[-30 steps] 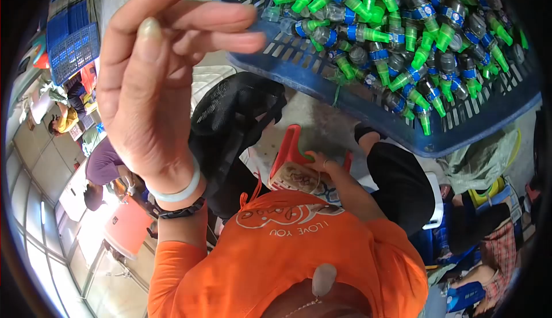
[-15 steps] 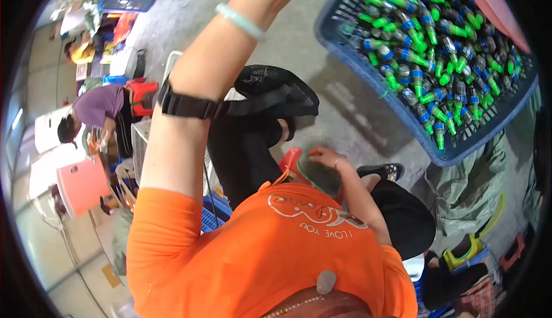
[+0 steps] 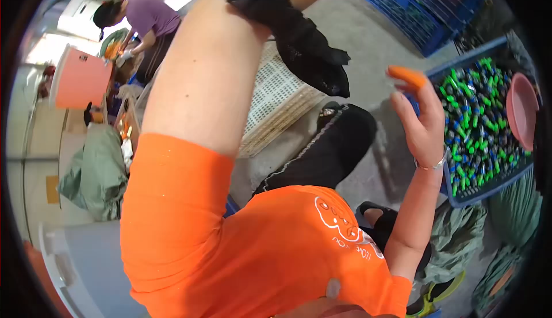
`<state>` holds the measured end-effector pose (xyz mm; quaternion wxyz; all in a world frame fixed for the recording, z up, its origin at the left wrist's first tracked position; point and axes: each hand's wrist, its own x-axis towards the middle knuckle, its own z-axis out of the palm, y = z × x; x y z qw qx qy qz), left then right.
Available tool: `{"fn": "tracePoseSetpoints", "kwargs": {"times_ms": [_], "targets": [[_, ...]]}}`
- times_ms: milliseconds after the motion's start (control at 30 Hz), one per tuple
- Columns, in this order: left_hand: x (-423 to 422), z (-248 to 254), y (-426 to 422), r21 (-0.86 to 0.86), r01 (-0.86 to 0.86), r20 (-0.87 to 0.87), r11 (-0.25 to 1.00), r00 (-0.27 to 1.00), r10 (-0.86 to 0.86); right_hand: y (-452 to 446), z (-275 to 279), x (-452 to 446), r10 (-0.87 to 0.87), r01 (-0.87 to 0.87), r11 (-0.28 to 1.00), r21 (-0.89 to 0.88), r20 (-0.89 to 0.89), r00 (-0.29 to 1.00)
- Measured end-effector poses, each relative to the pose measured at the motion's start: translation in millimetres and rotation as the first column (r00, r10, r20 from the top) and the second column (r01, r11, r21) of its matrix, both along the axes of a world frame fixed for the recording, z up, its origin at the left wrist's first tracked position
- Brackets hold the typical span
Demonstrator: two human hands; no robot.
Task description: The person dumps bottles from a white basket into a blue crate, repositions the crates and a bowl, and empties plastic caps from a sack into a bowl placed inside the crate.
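My left arm stretches up past the top edge, so my left hand is out of view. A black fabric piece with a mesh part [image 3: 310, 59] lies across that forearm and hangs beside it. My right hand [image 3: 422, 122] is raised just left of the blue basket [image 3: 489, 188], fingers apart and slightly curled, holding nothing. An orange cover [image 3: 407, 76] is on one of its fingers. Inside the basket are several small dark bottles with green tips [image 3: 480, 128] and blue bands, and a pink bowl [image 3: 520, 111] rests at its right side.
Blue crates [image 3: 411, 13] stand at the upper right. White perforated trays [image 3: 276, 94] are stacked beyond my left arm. A person in purple [image 3: 152, 16] bends near a pink box [image 3: 83, 79]. Green sacks [image 3: 100, 165] and a grey bin [image 3: 92, 266] are at left.
The view has turned, and the basket appears farther right. My right hand has risen from the red stool area to beside the basket. My left hand has gone beyond the top edge.
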<state>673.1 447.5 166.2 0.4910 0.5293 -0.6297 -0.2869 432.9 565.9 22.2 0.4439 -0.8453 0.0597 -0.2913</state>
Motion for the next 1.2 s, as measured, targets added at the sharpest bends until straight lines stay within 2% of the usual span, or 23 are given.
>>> {"fn": "tracePoseSetpoints", "kwargs": {"times_ms": [33,100,233,267,333,367,467,533,600,633,700,733,800,900,1000,1033,1100,1133,1167,1200], "targets": [[15,-1,11,-0.013,-0.029,0.004,1.000,1.000,0.029,15,12,20,0.029,-0.029,1.000,-0.013,0.004,1.000],[29,-6,21,0.048,-0.016,0.080,0.999,0.997,0.012,46,31,56,0.129,-0.130,0.991,-0.010,0.249,0.960],[71,-24,49,0.116,-0.014,0.101,0.993,0.995,0.002,111,45,100,0.320,-0.332,0.943,-0.018,0.324,0.890],[80,-29,65,0.133,-0.049,0.098,0.990,0.995,0.036,125,47,105,0.428,-0.472,0.868,0.154,0.251,0.868],[89,-40,105,0.161,-0.104,0.088,0.982,0.992,0.090,150,53,109,0.642,-0.618,0.610,0.496,0.147,0.752],[94,-44,125,0.178,-0.135,0.093,0.975,0.988,0.120,160,57,110,0.659,-0.631,0.598,0.495,0.145,0.738],[95,-62,189,0.236,-0.244,0.112,0.941,0.968,0.223,190,61,106,0.750,-0.607,0.471,0.640,0.071,0.657],[101,-85,228,0.282,-0.302,0.136,0.911,0.952,0.273,204,59,105,0.777,-0.627,0.411,0.662,0.105,0.620],[101,-114,253,0.346,-0.385,0.298,0.856,0.910,0.289,218,56,105,0.798,-0.645,0.311,0.698,0.177,0.577],[90,-123,271,0.396,-0.453,0.449,0.798,0.854,0.262,226,54,106,0.808,-0.647,0.296,0.703,0.177,0.562],[69,-139,317,0.330,-0.507,0.386,0.797,0.842,0.376,246,50,110,0.846,-0.682,0.267,0.681,0.173,0.504],[68,-150,332,0.306,-0.490,0.405,0.816,0.843,0.354,256,49,111,0.863,-0.698,0.254,0.670,0.170,0.476],[55,-164,357,0.388,-0.518,0.412,0.762,0.837,0.359,276,47,113,0.879,-0.702,0.223,0.676,0.172,0.445],[24,-180,394,0.305,-0.480,0.205,0.822,0.876,0.436,298,42,113,0.896,-0.704,0.192,0.684,0.171,0.410],[-5,-199,425,0.199,-0.450,-0.004,0.871,0.888,0.460,310,39,112,0.883,-0.701,0.365,0.613,0.011,0.469],[-15,-200,436,0.191,-0.453,-0.004,0.871,0.887,0.462,312,37,112,0.884,-0.703,0.368,0.608,0.006,0.467],[-37,-201,465,0.058,-0.490,-0.257,0.870,0.834,0.488,314,27,111,0.875,-0.705,0.411,0.578,-0.033,0.483],[-54,-200,484,0.056,-0.490,-0.258,0.870,0.834,0.487,314,24,109,0.870,-0.704,0.430,0.565,-0.052,0.490],[-72,-199,504,0.026,-0.524,-0.495,0.851,0.733,0.466,314,23,107,0.869,-0.704,0.434,0.563,-0.054,0.492],[-86,-199,519,0.014,-0.550,-0.614,0.835,0.654,0.442,313,23,105,0.876,-0.725,0.448,0.523,-0.092,0.474]]}}
